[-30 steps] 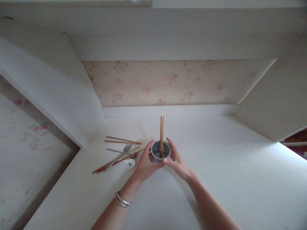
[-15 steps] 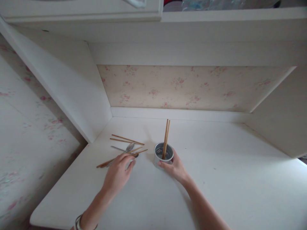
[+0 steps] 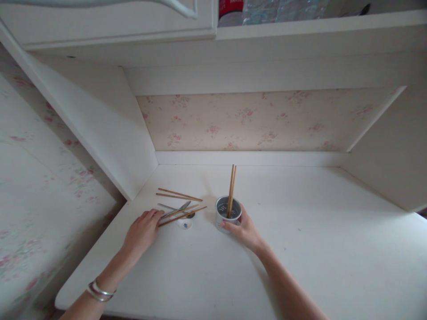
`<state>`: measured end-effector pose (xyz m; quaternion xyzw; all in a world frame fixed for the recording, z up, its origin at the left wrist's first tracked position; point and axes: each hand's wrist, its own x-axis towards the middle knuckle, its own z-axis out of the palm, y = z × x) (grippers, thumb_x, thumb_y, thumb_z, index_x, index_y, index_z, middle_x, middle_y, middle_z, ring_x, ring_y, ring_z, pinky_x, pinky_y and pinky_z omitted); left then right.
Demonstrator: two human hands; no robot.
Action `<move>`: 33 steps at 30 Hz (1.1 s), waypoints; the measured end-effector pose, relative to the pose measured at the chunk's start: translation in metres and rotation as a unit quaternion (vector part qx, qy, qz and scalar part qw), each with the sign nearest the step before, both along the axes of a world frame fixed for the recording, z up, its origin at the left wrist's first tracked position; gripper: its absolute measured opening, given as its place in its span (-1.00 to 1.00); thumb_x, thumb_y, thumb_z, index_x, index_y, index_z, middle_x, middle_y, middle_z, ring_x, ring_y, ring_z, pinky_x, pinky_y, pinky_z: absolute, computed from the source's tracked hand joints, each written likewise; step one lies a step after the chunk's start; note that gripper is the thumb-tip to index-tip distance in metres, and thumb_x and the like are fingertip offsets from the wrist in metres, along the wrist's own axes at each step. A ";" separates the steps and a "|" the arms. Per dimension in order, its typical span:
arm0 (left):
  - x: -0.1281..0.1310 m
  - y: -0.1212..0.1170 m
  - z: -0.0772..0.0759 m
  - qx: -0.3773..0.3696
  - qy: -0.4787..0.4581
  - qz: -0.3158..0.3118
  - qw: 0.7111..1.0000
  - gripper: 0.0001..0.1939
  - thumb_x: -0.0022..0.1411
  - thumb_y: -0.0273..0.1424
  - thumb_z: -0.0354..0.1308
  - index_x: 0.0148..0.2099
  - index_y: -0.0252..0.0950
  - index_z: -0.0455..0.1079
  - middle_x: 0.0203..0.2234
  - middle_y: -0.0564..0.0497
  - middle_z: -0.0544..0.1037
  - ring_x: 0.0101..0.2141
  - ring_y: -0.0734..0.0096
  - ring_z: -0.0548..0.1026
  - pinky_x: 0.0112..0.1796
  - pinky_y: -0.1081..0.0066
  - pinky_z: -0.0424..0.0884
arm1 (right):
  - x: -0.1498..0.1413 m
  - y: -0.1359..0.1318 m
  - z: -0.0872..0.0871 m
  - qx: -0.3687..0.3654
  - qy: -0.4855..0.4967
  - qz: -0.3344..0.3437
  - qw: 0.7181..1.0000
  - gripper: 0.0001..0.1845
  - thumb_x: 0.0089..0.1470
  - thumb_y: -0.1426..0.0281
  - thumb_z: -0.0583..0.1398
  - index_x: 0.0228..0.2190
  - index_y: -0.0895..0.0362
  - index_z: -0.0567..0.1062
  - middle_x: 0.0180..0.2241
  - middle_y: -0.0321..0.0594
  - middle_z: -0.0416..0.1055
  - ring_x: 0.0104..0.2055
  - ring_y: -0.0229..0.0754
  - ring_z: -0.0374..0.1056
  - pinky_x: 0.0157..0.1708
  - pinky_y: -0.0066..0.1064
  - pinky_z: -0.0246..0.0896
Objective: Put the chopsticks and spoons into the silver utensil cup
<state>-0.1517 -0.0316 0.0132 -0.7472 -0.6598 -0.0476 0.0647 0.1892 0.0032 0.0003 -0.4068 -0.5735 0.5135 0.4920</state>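
Note:
My right hand (image 3: pixel 245 231) wraps round the side of a grey metal utensil holder (image 3: pixel 219 222) with holes in its bottom. Two wooden chopsticks (image 3: pixel 231 191) stand upright in it. To the left, my left hand (image 3: pixel 143 229) is closed over the near ends of a small pile of utensils. A metal spoon (image 3: pixel 183 207), seen nearly edge-on, runs into its fingers, beside two wooden chopsticks (image 3: pixel 187 215). What exactly the fingertips pinch is partly hidden. A white spoon (image 3: pixel 185 224) with a blue mark and a dark round spoon end (image 3: pixel 191 215) lie under the chopsticks.
Another pair of chopsticks (image 3: pixel 180 195) lies farther back on the white counter (image 3: pixel 300 266). Overhead is a white cabinet (image 3: pixel 116 26) with an open shelf of plastic-wrapped things (image 3: pixel 280 11). Side panels (image 3: pixel 90 115) and a papered wall (image 3: pixel 247 120) enclose the counter.
My left hand has shifted left to the utensils' near ends, uncovering the white spoon. The metal spoon has turned from face-up to edge-on. My right hand and the holder stay put.

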 end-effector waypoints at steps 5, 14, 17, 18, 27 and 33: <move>0.014 0.003 -0.002 0.009 -0.025 -0.050 0.998 -0.61 0.29 -0.55 -0.11 0.04 -0.22 0.43 -0.09 -0.10 0.51 -0.07 0.19 0.42 -0.03 0.21 0.34 | 0.000 -0.001 0.002 0.002 -0.004 0.003 1.000 -0.28 -0.18 0.29 0.43 0.04 0.05 0.34 -0.04 -0.12 0.47 -0.01 0.01 0.39 0.07 -0.05 0.19; 0.027 0.017 0.002 -0.022 -0.056 -0.086 0.995 -0.69 0.35 -0.35 -0.08 -0.13 -0.18 0.52 -0.18 -0.07 0.55 -0.15 0.19 0.45 -0.08 0.24 0.35 | 0.001 0.001 0.002 0.002 -0.003 0.002 1.000 -0.28 -0.19 0.29 0.43 0.02 0.05 0.34 -0.04 -0.13 0.47 -0.02 0.00 0.40 0.05 -0.08 0.21; 0.031 0.017 0.002 -0.037 -0.062 -0.091 0.993 -0.74 0.33 -0.32 -0.03 -0.13 -0.15 0.50 -0.19 -0.04 0.56 -0.12 0.17 0.46 -0.08 0.23 0.35 | 0.002 0.002 0.002 0.001 -0.011 0.004 1.000 -0.27 -0.17 0.29 0.43 0.04 0.05 0.33 -0.04 -0.13 0.47 -0.01 -0.01 0.39 0.05 -0.08 0.21; 0.033 0.016 0.002 -0.041 -0.073 -0.090 0.992 -0.75 0.32 -0.33 -0.03 -0.14 -0.14 0.49 -0.19 -0.03 0.57 -0.12 0.17 0.47 -0.08 0.24 0.35 | 0.002 0.002 0.002 0.003 -0.014 0.005 1.000 -0.27 -0.17 0.29 0.43 0.04 0.05 0.33 -0.03 -0.13 0.47 0.00 -0.01 0.39 0.06 -0.08 0.21; 0.042 0.021 0.039 -0.029 -0.180 -0.011 0.983 -0.72 0.30 -0.28 -0.06 -0.15 -0.18 0.48 -0.23 -0.02 0.62 -0.23 0.20 0.56 -0.19 0.31 0.41 | 0.003 -0.001 0.007 0.014 -0.012 0.006 1.000 -0.26 -0.20 0.30 0.43 0.04 0.07 0.35 -0.05 -0.13 0.48 -0.01 0.00 0.39 0.05 -0.06 0.22; 0.092 0.029 0.111 0.010 -0.510 -0.034 0.860 -0.51 0.20 -0.07 0.09 0.02 -0.32 0.34 -0.26 -0.03 0.58 -0.31 0.29 0.58 -0.23 0.32 0.51 | 0.003 -0.002 0.007 0.018 -0.022 0.006 1.000 -0.23 -0.20 0.30 0.43 0.06 0.05 0.32 -0.03 -0.14 0.46 0.01 0.00 0.37 0.09 -0.04 0.18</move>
